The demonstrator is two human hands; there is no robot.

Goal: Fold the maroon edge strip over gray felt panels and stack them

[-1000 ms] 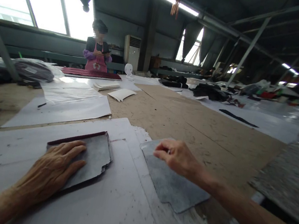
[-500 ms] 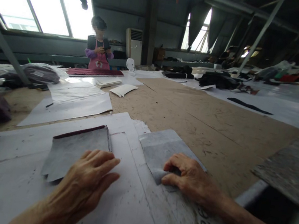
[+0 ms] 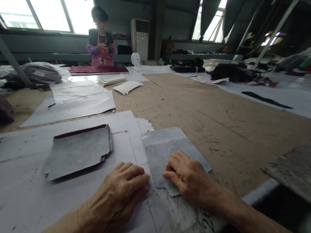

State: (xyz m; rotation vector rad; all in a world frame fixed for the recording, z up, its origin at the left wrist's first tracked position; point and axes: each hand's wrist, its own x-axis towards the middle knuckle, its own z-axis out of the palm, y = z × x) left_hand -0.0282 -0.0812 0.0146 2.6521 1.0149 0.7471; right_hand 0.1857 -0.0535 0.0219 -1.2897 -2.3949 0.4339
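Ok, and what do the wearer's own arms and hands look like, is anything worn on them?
The left hand and right hand are ungloved. The left forearm and right forearm are sleeveless where they show. No watch, ring, cable or marking is visible, though some fingers are partly hidden.

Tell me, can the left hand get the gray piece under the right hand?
Probably yes: the left hand is close by, and the left side of the gray piece looks uncovered. The right hand hides only part.

The left grip (image 3: 120, 193) and right grip (image 3: 186, 175) are bare, with ridged knuckles (image 3: 125, 182); the left forearm (image 3: 71, 220) and right forearm (image 3: 258, 227) are uncovered too.
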